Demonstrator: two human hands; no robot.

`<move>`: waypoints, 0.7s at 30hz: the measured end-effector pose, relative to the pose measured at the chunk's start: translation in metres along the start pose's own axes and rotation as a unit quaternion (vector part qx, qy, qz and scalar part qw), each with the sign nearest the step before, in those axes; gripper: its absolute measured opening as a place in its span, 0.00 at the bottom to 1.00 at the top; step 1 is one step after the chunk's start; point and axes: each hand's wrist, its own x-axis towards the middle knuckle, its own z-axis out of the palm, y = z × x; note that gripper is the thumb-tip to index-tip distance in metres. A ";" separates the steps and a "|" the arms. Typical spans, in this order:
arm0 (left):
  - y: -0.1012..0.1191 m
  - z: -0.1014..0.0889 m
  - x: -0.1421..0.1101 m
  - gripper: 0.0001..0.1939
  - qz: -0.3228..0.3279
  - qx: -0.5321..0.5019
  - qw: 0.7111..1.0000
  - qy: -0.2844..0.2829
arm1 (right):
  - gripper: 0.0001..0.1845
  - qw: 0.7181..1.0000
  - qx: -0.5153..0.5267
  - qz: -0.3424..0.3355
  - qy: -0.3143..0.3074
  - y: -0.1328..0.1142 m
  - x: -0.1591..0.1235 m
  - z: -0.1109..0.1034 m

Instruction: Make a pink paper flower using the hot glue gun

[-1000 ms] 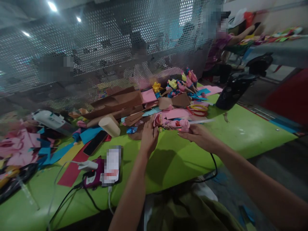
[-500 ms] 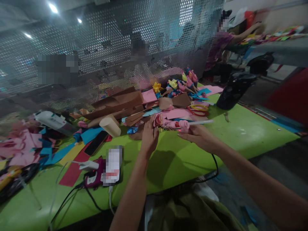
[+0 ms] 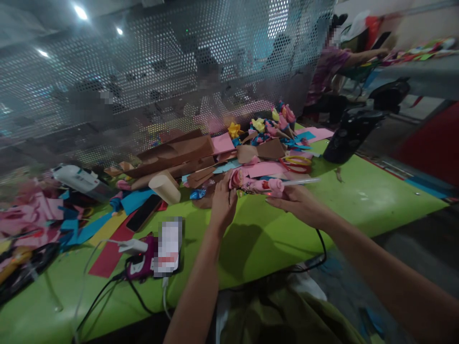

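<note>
My right hand [image 3: 303, 203] is closed around a pink hot glue gun [image 3: 274, 187]. A translucent glue stick [image 3: 301, 181] juts from its back end, and a black cord [image 3: 324, 248] hangs below the hand. The gun's front points left, toward my left hand [image 3: 224, 198]. That hand is closed on a small pink and red paper piece [image 3: 235, 178], whose exact shape is too blurred to tell. The gun's nose is close to this piece; I cannot tell whether they touch. Both hands are above the green table [image 3: 265, 258].
Behind my hands lie brown paper sheets [image 3: 179, 155], scissors [image 3: 296, 164] and paper flowers [image 3: 258, 125]. A dark tumbler [image 3: 349, 136] stands at right. Phones [image 3: 144, 213], a purple power strip [image 3: 141, 265] and cables are at left. A perforated metal screen [image 3: 161, 86] borders the table; another person [image 3: 328, 71] sits beyond.
My hands, the glue gun and the paper piece have hardly moved. In the background, the other person's outstretched arm has lowered toward their table.
</note>
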 end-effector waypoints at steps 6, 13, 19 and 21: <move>-0.003 0.001 0.000 0.27 -0.002 -0.006 1.000 0.001 | 0.25 1.000 0.011 0.024 -0.009 0.003 0.000 0.000; -0.006 0.002 0.000 0.26 -0.003 -0.021 1.000 0.013 | 0.26 0.999 0.024 0.042 0.008 0.012 -0.001 -0.002; -0.010 0.003 0.002 0.26 -0.003 -0.040 0.999 0.019 | 0.28 0.992 0.090 0.061 0.062 0.015 -0.006 -0.022; -0.013 0.004 0.003 0.26 -0.005 -0.047 0.999 0.021 | 0.27 0.988 0.104 0.078 0.087 0.025 -0.009 -0.035</move>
